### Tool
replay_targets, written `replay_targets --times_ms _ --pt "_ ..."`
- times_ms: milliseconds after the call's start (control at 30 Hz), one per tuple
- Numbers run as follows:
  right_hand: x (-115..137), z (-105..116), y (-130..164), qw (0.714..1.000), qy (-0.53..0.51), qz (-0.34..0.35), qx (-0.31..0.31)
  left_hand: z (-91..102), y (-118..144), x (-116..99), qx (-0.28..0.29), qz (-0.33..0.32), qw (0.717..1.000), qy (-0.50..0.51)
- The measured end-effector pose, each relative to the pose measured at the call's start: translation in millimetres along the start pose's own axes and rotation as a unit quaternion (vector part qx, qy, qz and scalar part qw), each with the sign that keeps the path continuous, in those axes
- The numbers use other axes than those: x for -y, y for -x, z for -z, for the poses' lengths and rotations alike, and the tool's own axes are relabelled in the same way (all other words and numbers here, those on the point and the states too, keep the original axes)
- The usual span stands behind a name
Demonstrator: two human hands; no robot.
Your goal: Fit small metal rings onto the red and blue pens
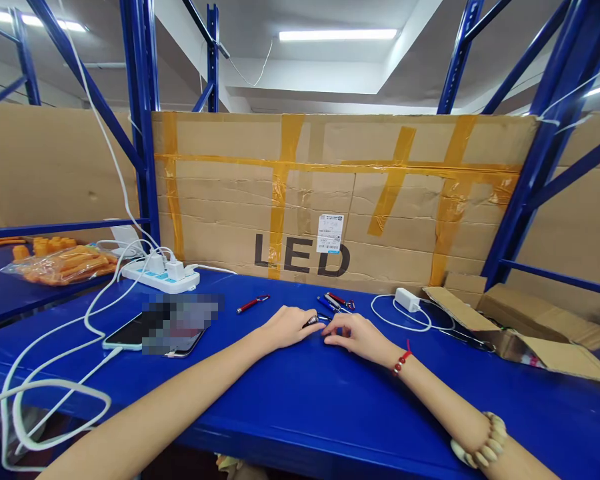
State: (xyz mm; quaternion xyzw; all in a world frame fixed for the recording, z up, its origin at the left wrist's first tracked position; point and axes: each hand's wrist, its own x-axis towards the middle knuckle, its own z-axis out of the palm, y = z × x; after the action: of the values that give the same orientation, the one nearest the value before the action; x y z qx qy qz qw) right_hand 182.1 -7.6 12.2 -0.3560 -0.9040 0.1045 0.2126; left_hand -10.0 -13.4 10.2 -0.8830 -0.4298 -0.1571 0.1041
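My left hand [291, 327] rests low over the blue table, its fingers closed round a dark pen [311, 321] with a shiny part. Facing it, my right hand [353, 333] has curled fingers at the pen's other end; the fingertips partly hide it. Just beyond the hands lies a small group of pens: a blue pen [327, 304] and a red pen [341, 301], close together. Another red pen [253, 304] lies by itself, left of the group and beyond my left wrist.
On the left are phones [125, 331], white cables and a power strip [161, 277]. A bag of orange items [67, 263] sits farther left. A white charger [407, 299] and an open cardboard box [525, 327] are at right. A large cardboard panel [220, 207] stands behind.
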Motion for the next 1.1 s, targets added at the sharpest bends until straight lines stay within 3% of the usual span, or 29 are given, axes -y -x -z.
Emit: replay_targets --times_ms 300,633,900,1100 --pt "-1.0 3.0 1.2 1.000 0.010 -0.015 -0.004 -0.5 -2.6 4.9 -0.014 0.030 0.996 0.088" --pt "2.9 3.9 1.0 0.999 0.034 -0.017 -0.014 -1.9 -3.3 3.9 -0.005 0.081 0.997 0.016" --pt "3.1 2.9 0.5 0.999 0.032 -0.031 -0.022 -3.1 -2.1 6.3 0.007 0.047 0.997 0.066" --pt "3.1 4.7 0.8 0.999 0.016 -0.042 -0.017 0.6 -1.0 2.7 0.004 0.041 0.998 0.051"
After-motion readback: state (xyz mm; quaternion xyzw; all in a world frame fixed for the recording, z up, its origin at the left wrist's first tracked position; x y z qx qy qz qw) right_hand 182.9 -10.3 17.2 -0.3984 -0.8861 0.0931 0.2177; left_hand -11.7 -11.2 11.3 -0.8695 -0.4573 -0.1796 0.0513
